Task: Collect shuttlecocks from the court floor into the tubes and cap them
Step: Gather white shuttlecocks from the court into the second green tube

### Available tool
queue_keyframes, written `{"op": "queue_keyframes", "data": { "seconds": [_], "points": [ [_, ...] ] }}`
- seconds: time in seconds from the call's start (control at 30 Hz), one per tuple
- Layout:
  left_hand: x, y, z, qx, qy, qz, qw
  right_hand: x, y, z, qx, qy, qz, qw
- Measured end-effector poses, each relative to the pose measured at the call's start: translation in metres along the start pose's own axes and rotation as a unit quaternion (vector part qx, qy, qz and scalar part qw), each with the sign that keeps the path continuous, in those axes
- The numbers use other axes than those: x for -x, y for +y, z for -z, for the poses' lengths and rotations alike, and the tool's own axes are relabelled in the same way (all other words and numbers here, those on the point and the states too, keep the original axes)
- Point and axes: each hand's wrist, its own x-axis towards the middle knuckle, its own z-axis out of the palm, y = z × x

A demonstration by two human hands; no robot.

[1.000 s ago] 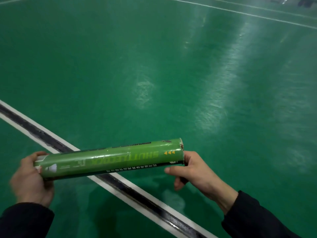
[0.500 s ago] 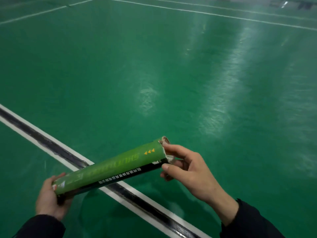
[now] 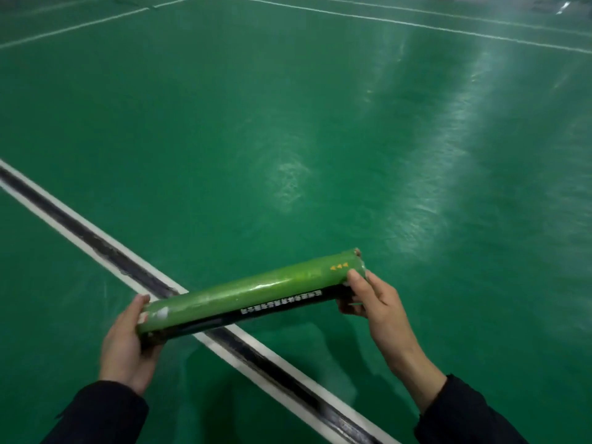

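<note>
Holding the green tube (image 3: 246, 294) level above the court line (image 3: 96, 241), my left hand (image 3: 128, 344) wraps its base while my right hand (image 3: 371, 302) pinches the far end; I should seat that cap squarely, pressing evenly.

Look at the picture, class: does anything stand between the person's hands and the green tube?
Nothing visible does. The left hand grips the green cardboard shuttlecock tube at its near end, and the right hand holds its far end directly.

Glossy green court floor (image 3: 224, 123) crossed by white lines (image 3: 400, 22)
</note>
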Motion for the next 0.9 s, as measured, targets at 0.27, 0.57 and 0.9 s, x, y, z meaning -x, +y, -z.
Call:
{"op": "queue_keyframes", "data": {
  "seconds": [0.27,0.57,0.9],
  "points": [
    [0.037,0.024,-0.041,0.041,-0.116,-0.014,0.992,-0.018,0.049,0.042,-0.165,0.153,-0.254,0.941],
    [0.049,0.011,-0.067,0.165,-0.158,0.081,0.970,-0.013,0.057,0.051,-0.233,0.128,-0.291,0.919],
    [0.038,0.008,-0.055,0.049,-0.082,0.037,0.995,-0.008,0.065,0.054,-0.188,0.120,-0.257,0.940]
  ]
}}
